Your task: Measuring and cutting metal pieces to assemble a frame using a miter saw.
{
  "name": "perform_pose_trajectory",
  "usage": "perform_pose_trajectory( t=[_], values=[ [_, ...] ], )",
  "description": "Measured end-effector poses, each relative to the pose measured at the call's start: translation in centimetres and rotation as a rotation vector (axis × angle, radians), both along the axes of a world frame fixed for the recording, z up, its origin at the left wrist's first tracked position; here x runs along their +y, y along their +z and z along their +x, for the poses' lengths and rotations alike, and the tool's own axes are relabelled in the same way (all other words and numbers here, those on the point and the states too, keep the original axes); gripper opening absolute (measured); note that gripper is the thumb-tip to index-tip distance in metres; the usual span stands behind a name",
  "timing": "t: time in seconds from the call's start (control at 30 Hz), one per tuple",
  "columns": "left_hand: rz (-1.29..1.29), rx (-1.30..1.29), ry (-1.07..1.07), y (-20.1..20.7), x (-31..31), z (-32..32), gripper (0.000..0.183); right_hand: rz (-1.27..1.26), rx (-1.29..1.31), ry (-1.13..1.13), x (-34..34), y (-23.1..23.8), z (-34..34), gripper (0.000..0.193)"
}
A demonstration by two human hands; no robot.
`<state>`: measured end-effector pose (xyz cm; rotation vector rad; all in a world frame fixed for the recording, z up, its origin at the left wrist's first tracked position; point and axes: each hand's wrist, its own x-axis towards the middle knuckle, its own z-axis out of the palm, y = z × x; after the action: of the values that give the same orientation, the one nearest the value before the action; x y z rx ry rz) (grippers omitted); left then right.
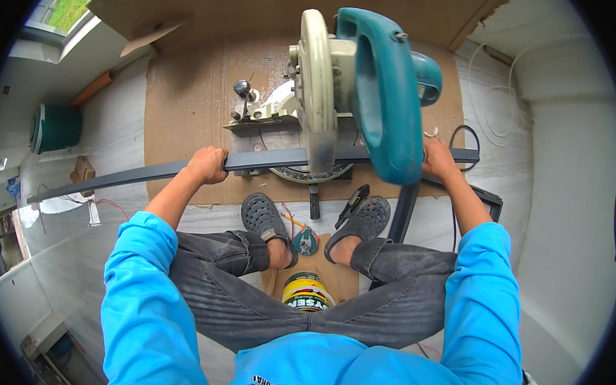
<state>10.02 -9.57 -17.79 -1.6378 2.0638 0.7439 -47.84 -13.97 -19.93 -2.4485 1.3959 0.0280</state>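
A long dark grey metal profile [264, 159] lies across the base of a miter saw, running from the far left to just past the saw on the right. My left hand [208, 165] is closed around it, left of the saw. My right hand [436, 157] grips it near its right end; the saw's teal handle [382, 99] hides part of those fingers. Above the profile stands the saw's cream blade guard [317, 81], its lower edge overlapping the profile in this view. Whether the blade touches the metal cannot be made out.
A green tape measure [305, 241], an orange pencil [292, 221] and a black hand tool [352, 204] lie between my shoes. More dark profiles [404, 213] rest at the right. Brown cardboard [188, 82] sits under the saw, a green bucket [57, 128] at the left, a white cable [512, 92] far right.
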Motion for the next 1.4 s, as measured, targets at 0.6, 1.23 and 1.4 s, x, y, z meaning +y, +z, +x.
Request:
perform_pose_trajectory(
  t=[0.6,1.23,1.4],
  values=[
    [-0.017,0.136,0.535,-7.1,-3.9,1.2,0.123,0.110,0.049,-0.167,-3.7,-7.8,5.1,0.032],
    [-0.087,0.342,0.450,-9.0,-6.3,2.5,0.115,0.073,-0.174,-0.112,-4.8,-7.4,9.1,0.038],
    [-0.090,0.194,0.474,-9.1,-5.9,2.0,0.105,0.082,-0.246,-0.137,-3.4,-7.5,9.2,0.039]
  ],
)
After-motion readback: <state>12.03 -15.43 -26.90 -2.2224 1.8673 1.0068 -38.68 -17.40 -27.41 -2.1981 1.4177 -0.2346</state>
